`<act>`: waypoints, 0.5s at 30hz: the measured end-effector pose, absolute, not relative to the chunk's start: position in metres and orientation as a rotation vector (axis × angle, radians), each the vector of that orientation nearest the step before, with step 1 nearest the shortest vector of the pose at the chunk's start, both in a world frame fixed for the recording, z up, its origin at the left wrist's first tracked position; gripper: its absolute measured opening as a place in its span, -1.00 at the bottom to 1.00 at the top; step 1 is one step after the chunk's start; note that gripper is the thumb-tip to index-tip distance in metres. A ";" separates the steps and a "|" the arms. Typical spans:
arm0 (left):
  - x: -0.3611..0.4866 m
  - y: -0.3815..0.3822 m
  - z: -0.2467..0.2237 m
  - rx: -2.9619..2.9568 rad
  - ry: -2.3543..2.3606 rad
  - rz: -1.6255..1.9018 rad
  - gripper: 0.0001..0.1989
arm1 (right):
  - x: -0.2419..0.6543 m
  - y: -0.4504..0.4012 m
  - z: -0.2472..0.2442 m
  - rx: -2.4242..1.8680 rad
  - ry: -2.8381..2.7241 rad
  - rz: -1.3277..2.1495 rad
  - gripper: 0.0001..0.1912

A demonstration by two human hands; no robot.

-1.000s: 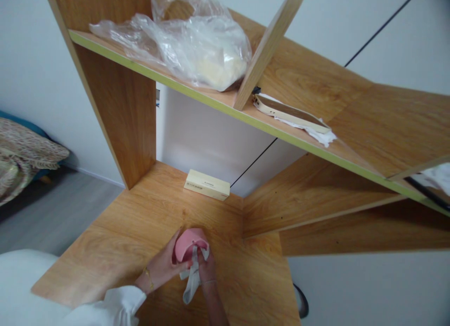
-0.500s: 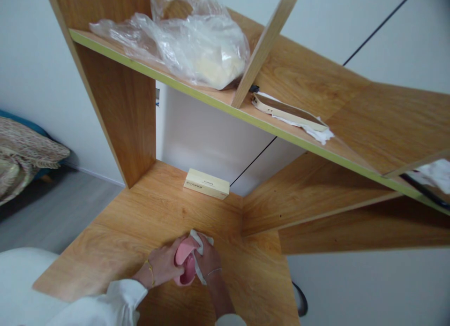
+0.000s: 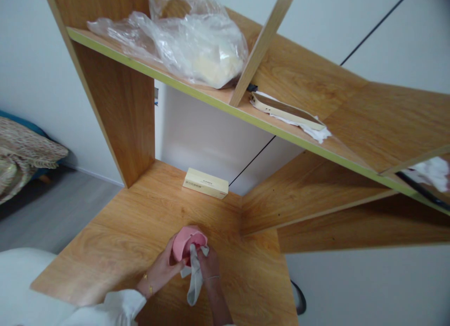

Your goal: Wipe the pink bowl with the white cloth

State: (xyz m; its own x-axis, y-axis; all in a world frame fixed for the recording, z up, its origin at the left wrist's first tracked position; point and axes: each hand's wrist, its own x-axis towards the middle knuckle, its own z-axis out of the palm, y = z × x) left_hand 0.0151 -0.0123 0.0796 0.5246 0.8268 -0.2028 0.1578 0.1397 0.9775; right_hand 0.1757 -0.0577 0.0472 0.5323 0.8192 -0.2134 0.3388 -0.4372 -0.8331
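A pink, hollow, rounded vessel (image 3: 181, 241) is grasped at its side by the left hand (image 3: 165, 266), the thumb being laid at the rim. A pale grey, soft cloth (image 3: 195, 286) is clenched in the right hand (image 3: 208, 264); part of it is pressed into the hollow and a loose end is hung below. The vessel is held over the wood-grain desk (image 3: 140, 218), between its left and right edges; contact with the surface cannot be determined. A cream, oblong box (image 3: 205, 184) is placed along the desk's back edge.
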 end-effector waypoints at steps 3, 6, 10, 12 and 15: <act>0.012 -0.006 0.088 1.467 1.014 0.504 -0.32 | 0.182 -0.056 0.060 -2.066 -1.012 0.751 -0.63; 0.009 -0.002 0.096 1.651 1.065 0.337 -0.37 | 0.185 -0.056 0.067 -2.090 -1.160 0.741 -0.54; 0.007 -0.004 0.099 1.732 1.108 0.279 -0.34 | 0.183 -0.062 0.065 -2.056 -1.341 0.750 -0.53; 0.006 -0.005 0.096 1.702 1.074 0.352 -0.32 | 0.181 -0.064 0.062 -1.961 -1.329 0.773 -0.55; 0.004 -0.007 0.087 1.626 1.000 0.492 -0.24 | 0.177 -0.065 0.060 -1.818 -1.235 0.816 -0.55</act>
